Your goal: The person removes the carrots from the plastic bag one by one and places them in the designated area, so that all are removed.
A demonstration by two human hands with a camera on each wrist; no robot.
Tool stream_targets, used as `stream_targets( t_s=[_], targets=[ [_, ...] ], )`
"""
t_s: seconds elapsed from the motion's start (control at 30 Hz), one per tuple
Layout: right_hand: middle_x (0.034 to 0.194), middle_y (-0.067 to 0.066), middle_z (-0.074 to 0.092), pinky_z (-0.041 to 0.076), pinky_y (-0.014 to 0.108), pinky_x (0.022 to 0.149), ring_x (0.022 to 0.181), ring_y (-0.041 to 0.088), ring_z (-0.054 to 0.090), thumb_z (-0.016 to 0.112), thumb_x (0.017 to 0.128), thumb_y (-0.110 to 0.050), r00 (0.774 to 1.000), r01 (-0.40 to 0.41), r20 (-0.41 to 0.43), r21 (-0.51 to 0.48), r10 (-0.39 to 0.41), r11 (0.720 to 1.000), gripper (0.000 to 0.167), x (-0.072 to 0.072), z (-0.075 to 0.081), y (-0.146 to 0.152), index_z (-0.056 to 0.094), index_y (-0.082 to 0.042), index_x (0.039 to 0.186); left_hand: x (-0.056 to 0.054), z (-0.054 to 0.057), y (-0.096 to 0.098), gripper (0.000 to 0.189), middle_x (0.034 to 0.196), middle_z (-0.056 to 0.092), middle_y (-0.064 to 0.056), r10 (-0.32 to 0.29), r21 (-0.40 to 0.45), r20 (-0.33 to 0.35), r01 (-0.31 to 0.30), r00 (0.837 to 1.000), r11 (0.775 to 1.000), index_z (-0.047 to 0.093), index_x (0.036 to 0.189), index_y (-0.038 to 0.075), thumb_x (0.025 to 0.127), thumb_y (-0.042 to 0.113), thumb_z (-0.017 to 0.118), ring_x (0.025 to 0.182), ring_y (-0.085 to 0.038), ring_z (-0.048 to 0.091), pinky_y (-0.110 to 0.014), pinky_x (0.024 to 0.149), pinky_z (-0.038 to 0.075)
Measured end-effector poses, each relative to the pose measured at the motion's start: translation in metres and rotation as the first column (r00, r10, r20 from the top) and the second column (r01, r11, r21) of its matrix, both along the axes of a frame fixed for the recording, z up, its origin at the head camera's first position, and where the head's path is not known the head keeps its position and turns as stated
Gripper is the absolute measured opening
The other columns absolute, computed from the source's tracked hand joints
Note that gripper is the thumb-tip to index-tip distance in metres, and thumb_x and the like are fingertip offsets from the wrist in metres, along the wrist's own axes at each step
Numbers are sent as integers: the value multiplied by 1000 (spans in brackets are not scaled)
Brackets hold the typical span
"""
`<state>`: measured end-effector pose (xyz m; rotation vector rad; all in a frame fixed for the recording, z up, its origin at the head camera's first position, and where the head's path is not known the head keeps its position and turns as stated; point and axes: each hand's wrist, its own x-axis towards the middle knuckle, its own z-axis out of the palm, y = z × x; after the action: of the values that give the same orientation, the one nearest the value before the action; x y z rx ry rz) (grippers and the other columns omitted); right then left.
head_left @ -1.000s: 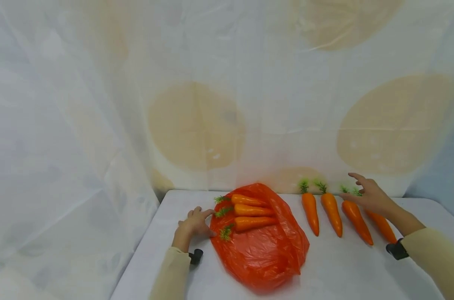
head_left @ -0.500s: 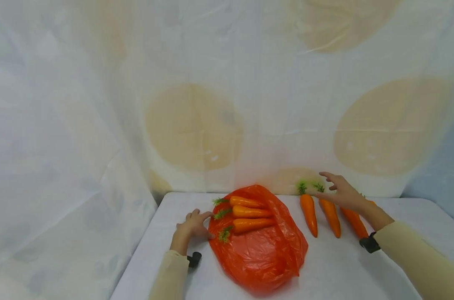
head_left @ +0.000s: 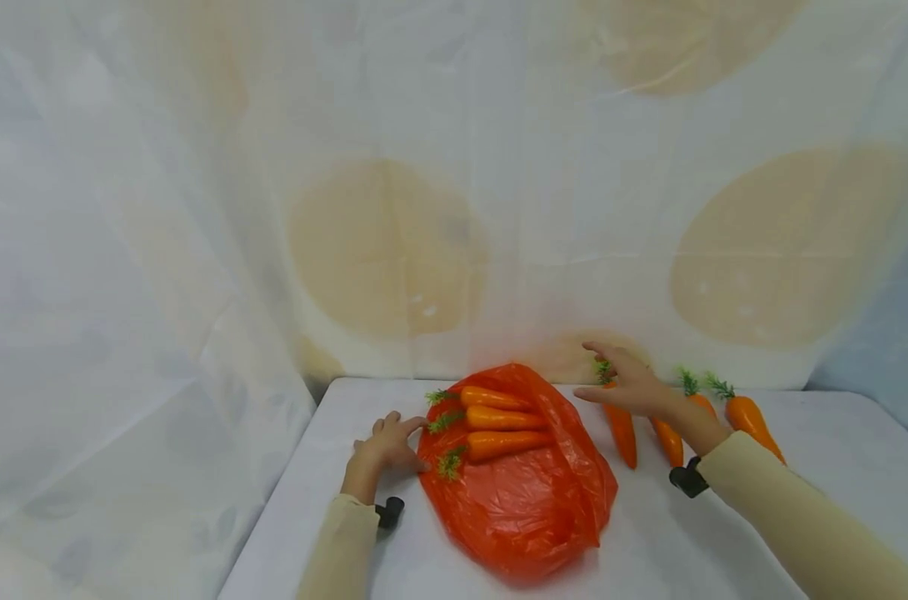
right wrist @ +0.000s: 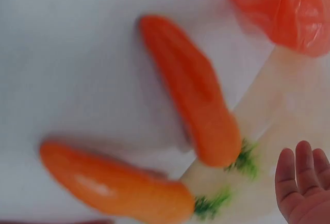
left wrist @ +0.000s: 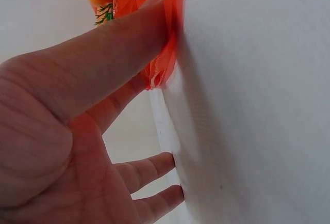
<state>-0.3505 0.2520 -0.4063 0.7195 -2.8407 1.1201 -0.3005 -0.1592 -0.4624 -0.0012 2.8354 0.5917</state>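
A red plastic bag [head_left: 514, 508] lies on the table with three carrots [head_left: 506, 445] on or in its upper part, green tops toward the left. My left hand [head_left: 389, 446] is at its left edge. In the left wrist view, the left thumb [left wrist: 103, 53] and index finger touch the red plastic, the thumb's tip partly covered; the other fingers reach toward the table. My right hand [head_left: 634, 387], fingers spread and holding nothing, hovers over the leftmost carrot [head_left: 622, 437] of a row. It partly hides the second carrot [head_left: 667, 442].
Farther right lie two more carrots, the outer carrot [head_left: 754, 423] fully visible beyond the sleeve [head_left: 784, 492]. A pale curtain with tan round patches [head_left: 390, 250] hangs behind the white table [head_left: 836, 442]. Black wrist devices [head_left: 689, 477] are strapped to both arms.
My right hand has moved left along the row, from above the right-hand carrots to the leftmost one, uncovering those on the right. The left hand and bag stay put.
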Motion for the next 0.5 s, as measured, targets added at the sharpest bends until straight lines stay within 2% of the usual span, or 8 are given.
stream_targets(
  t_s=[0.23, 0.5],
  targets=[
    [142, 22, 45, 54, 54, 88, 118, 44, 55, 77, 84, -42, 998, -38, -42, 3, 38, 999, 83, 10, -2, -30, 35, -16, 151, -3, 0, 0, 66, 155, 32, -21, 4, -9, 15, -4, 1000, 1000, 57, 135, 35, 75, 39, 83, 141, -48, 27, -86, 98, 18],
    [140, 19, 48, 52, 51, 88, 117, 40, 55, 78, 83, -42, 994, -93, -58, -26, 91, 995, 79, 11, -2, -57, 40, -16, 147, -2, 0, 1, 68, 154, 34, -21, 10, 4, 5, -10, 1000, 1000, 57, 136, 33, 74, 38, 84, 141, -47, 28, -85, 99, 18]
  ],
)
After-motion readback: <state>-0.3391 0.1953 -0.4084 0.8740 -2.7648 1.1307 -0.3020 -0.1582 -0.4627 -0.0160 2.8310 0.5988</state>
